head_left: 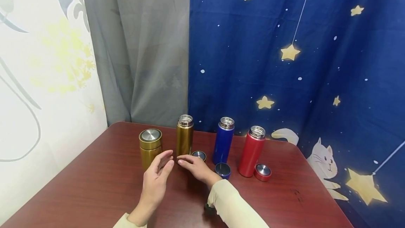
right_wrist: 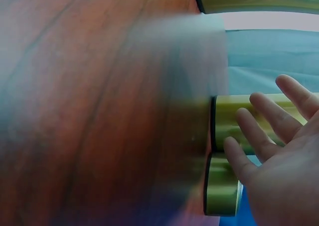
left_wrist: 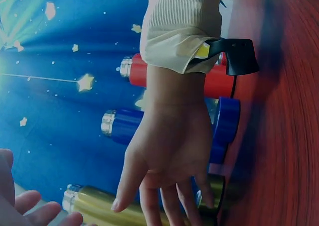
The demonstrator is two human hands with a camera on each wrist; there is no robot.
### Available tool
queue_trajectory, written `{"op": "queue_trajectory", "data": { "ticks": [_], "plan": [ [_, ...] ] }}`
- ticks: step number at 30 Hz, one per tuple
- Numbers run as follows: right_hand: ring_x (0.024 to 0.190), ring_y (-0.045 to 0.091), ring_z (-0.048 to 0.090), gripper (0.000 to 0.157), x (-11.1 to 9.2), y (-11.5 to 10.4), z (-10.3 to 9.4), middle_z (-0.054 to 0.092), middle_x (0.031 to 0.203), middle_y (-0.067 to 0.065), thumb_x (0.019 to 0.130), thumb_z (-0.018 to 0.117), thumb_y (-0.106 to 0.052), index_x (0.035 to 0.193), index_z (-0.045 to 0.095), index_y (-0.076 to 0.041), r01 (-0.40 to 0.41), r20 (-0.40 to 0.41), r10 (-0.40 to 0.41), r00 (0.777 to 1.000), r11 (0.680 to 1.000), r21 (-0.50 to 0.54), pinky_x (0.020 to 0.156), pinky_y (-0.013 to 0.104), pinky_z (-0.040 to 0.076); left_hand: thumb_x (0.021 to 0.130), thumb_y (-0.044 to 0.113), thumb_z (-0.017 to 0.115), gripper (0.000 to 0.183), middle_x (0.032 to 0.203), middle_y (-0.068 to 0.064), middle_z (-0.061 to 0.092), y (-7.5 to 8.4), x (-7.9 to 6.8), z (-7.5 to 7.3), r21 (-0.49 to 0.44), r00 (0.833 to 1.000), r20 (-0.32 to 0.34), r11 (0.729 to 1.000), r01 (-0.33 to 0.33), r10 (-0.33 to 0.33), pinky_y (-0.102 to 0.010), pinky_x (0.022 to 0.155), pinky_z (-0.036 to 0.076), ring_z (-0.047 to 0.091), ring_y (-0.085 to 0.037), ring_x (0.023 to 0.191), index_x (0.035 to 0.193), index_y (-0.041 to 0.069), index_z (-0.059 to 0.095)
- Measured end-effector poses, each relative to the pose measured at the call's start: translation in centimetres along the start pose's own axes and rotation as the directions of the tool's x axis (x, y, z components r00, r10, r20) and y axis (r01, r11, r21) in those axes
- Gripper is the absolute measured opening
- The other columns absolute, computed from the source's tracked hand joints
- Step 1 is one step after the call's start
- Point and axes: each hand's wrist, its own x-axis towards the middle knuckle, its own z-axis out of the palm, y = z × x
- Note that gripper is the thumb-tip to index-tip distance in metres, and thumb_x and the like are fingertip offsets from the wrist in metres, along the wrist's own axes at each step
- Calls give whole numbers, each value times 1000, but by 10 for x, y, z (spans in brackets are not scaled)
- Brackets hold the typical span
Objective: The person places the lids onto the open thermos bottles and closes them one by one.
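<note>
My left hand (head_left: 155, 182) is raised beside the capped gold flask (head_left: 150, 144), its fingers loosely bent and holding nothing. My right hand (head_left: 199, 169) reaches in front of the uncapped gold flask (head_left: 184, 138), fingers extended and nothing gripped. A gold lid (head_left: 199, 155) rests on the table just behind that hand, partly covered by it. In the right wrist view, the fingers (right_wrist: 259, 131) spread across the gold flask and beside its lid (right_wrist: 222, 186). The left wrist view catches the right hand (left_wrist: 169, 146) palm on, with part of the left hand (left_wrist: 35, 211) at the corner.
An uncapped blue flask (head_left: 224, 141) stands upright right of the gold ones, its blue lid (head_left: 223, 170) in front. Farther right is an uncapped red flask (head_left: 251, 156) with its red lid (head_left: 263, 172) beside it. Curtains (head_left: 158, 45) hang behind the reddish-brown table (head_left: 104, 175).
</note>
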Motion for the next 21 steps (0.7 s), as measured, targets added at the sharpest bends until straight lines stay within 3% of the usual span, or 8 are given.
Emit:
{"op": "queue_trajectory", "data": {
  "ticks": [5, 9, 15, 18, 21],
  "plan": [
    [99, 6, 50, 37, -5, 5, 2, 57, 104, -10, 85, 47, -43, 111, 58, -19, 30, -7, -30, 1000, 1000, 8, 84, 29, 39, 89, 12, 48, 34, 120, -9, 47, -8, 5, 9, -50, 999, 51, 999, 2, 1, -19, 86, 37, 42, -24, 113, 122, 8, 44],
    [98, 8, 51, 34, -10, 8, 2, 59, 104, -5, 85, 49, -41, 110, 58, -20, 50, -25, -50, 998, 999, 7, 83, 28, 40, 88, 12, 49, 36, 123, -10, 45, -14, 9, 15, -63, 999, 39, 998, 19, -17, -18, 87, 36, 40, -27, 114, 123, 6, 43],
    [98, 6, 52, 37, -13, 15, 4, 58, 105, -9, 82, 52, -46, 111, 57, -24, 18, -44, -19, 999, 1000, -13, 83, 28, 41, 87, 13, 51, 37, 123, -9, 45, -21, 15, 22, -50, 999, 32, 998, 41, -40, -36, 89, 36, 40, -27, 114, 122, 7, 44],
    [94, 8, 54, 35, -16, 12, 3, 60, 103, -5, 82, 56, -38, 111, 57, -19, 30, -49, -29, 998, 999, 23, 79, 27, 43, 87, 15, 52, 38, 124, -9, 44, -26, 18, 24, -27, 998, 40, 999, 45, -44, -40, 90, 35, 39, -26, 115, 123, 8, 43],
    [92, 17, 57, 34, -21, -1, -3, 61, 102, 9, 80, 61, -25, 111, 57, -10, 53, -37, -49, 998, 993, 108, 77, 28, 45, 87, 19, 52, 39, 124, -10, 43, -35, 24, 27, -25, 998, 37, 998, 61, -60, -41, 90, 35, 39, -27, 115, 123, 10, 43]
  ]
}}
